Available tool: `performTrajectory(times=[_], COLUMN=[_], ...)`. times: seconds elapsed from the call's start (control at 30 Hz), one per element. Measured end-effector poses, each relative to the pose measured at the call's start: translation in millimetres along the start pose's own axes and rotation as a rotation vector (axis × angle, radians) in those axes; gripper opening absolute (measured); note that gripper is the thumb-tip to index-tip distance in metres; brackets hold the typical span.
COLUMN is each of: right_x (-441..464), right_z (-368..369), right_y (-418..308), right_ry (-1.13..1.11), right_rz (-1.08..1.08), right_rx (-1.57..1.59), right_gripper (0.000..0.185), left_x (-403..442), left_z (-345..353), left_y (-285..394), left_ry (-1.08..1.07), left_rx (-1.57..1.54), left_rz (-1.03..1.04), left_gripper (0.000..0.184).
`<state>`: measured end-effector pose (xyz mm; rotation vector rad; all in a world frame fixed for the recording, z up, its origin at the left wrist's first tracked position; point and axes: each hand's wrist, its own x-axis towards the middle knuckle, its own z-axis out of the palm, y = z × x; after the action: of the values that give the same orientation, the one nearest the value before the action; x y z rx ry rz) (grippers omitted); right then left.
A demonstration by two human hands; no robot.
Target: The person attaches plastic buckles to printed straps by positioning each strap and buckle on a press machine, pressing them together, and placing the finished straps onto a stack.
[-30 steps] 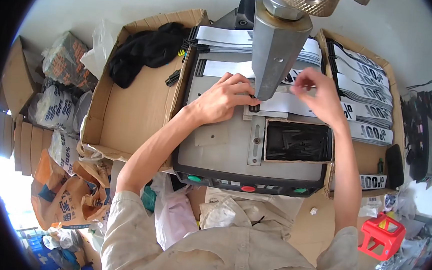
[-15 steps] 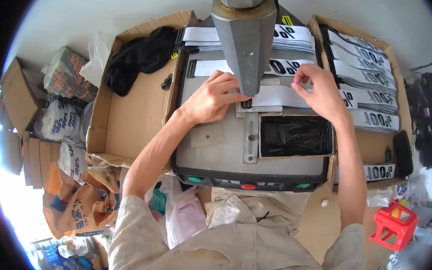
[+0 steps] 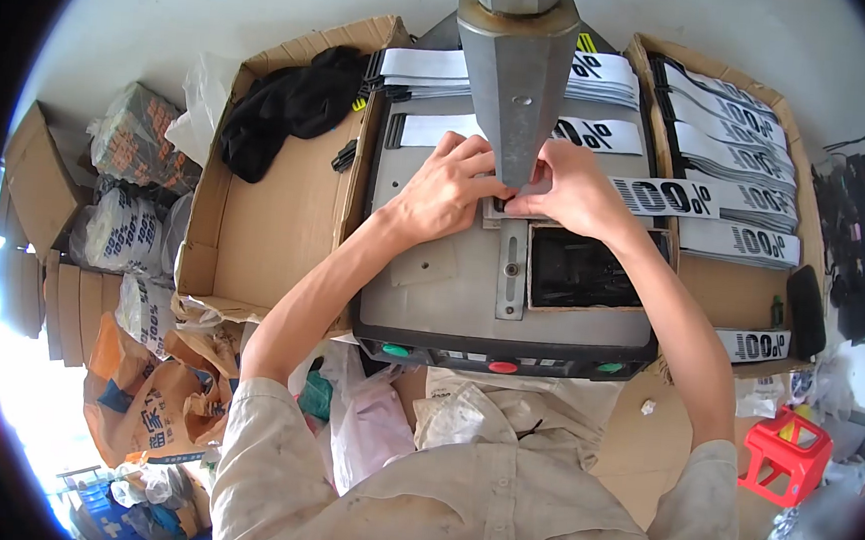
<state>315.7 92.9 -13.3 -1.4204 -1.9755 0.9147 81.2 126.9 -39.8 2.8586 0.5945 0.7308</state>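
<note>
Under the tapered metal head (image 3: pixel 518 85) of a machine lies a white strap (image 3: pixel 665 198) printed "100%", stretching off to the right. At its left end a small black buckle (image 3: pixel 499 204) partly shows between my fingertips. My left hand (image 3: pixel 445 188) pinches the buckle from the left. My right hand (image 3: pixel 577 188) is closed over the strap end, its thumb and fingertips meeting close beside the left ones. The exact grip is partly hidden by the fingers and the metal head. Just below my right hand is a small box (image 3: pixel 528 267) of thin black plastic pieces.
A cardboard box (image 3: pixel 253 247) with black cloth (image 3: pixel 293 110) stands left. Another carton (image 3: pixel 707 284) on the right holds several printed straps (image 3: pixel 736 156). More straps (image 3: pixel 427 66) lie behind the head. Green and red buttons (image 3: pixel 503 367) line the machine's front.
My right hand has moved left along the strap and closed at its end beside the left hand. The left hand stays at the buckle. The view has shifted slightly.
</note>
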Motion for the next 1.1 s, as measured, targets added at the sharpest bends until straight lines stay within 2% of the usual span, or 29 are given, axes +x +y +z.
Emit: performTrajectory(times=[0.1,0.17,0.23,0.43,0.5,0.53,0.63,0.73,0.83,0.93,0.97,1.1], right_x=[8.6,13.1,25.3,24.8,23.6,23.2,25.8,25.4,24.1,25.3,24.6,24.5], right_z=[3.1,7.2,5.5,20.5,28.7,26.7,23.3,20.7,16.4,10.6,8.2,8.9], right_y=[1.3,0.2,8.7,-1.7,-4.4,-12.7,-11.5,-6.2,-6.7,2.4,4.6,13.4], right_ry=[-0.081,-0.041,-0.171,-0.109,-0.043,-0.049,-0.097,-0.082,-0.069,-0.127,-0.132,-0.133], right_rz=[-0.038,0.032,0.078,0.11,0.049,0.13,0.114,0.109,0.096,0.141,0.162,0.129], right_rx=[0.035,0.081,0.202,0.017,-0.167,-0.147,-0.185,-0.107,-0.076,0.042,0.122,0.234], right_gripper=[0.042,0.035,0.036,0.028,0.033,0.033,0.037,0.042,0.046,0.059,0.051,0.044], left_x=[-0.3,-3.6,-3.1,0.9,6.4,8.6,9.8,4.1,-4.4,-7.7,-9.5,-7.2], left_z=[0.6,2.4,2.5,-1.4,-2.6,-6.6,-13.2,-15.2,-10.0,-9.6,-8.4,-6.8], left_y=[-1.8,0.2,-1.9,-0.8,0.2,0.5,-3.9,-2.9,0.4,-0.1,0.4,-2.6], left_ry=[0.064,0.058,0.049,0.07,0.089,0.078,0.076,0.081,0.078,0.03,0.022,0.041], left_rx=[0.022,0.017,0.004,-0.029,-0.056,-0.046,-0.016,-0.02,-0.041,-0.04,-0.043,-0.054], left_rz=[0.052,0.043,0.036,0.036,0.041,0.054,0.091,0.003,-0.01,0.01,0.006,0.022], left_gripper=[0.035,0.034,0.032,0.034,0.035,0.034,0.034,0.036,0.039,0.042,0.042,0.041])
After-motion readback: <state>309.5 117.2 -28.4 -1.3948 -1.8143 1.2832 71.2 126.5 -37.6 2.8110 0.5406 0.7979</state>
